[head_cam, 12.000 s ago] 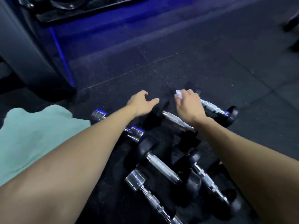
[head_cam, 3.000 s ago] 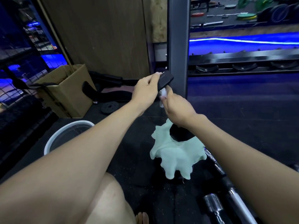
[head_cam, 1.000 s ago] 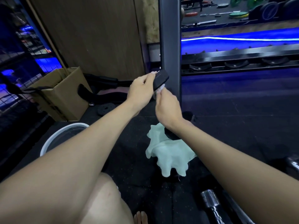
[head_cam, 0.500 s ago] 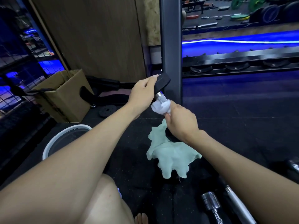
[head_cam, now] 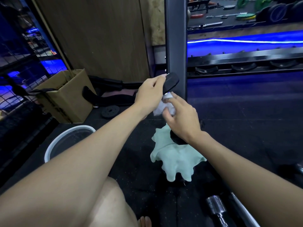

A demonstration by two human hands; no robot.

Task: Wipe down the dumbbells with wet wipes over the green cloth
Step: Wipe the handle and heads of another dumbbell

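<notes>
Head view: dumbbell stood on end over the cloth, and the wipe is working the handle right now.
Near floor: a chrome dumbbell (head_cam: 216, 208) lies at the bottom edge beside a long steel bar (head_cam: 244, 210), both waiting (untouched, by the look of them).
Green cloth (head_cam: 176, 157): crumpled on the dark floor, with the lower black head of the held dumbbell (head_cam: 170, 82) resting on its far part.
Right hand (head_cam: 182, 118): fingers curled round the white wet wipe (head_cam: 161, 108), pinching it against the handle just below the upper head.
Left hand (head_cam: 150, 94): fingers wrapped on the upper black head, holding the dumbbell tilted a little off upright.
Step in hand: I judge this to be the handle wipe, one dumbbell among several.
Doing it well: keep the left grip firm so the weight stays planted on the cloth; wrap the wipe fully round the knurled steel, and twist while sliding down toward the lower head.
Watch for: the wipe bunching into a ball and skipping spots, or the lower head sliding off the cloth.
Further out: a white bucket (head_cam: 54, 145) to the left, a cardboard box (head_cam: 65, 102) beyond it, a dark upright post (head_cam: 175, 38) behind.
</notes>
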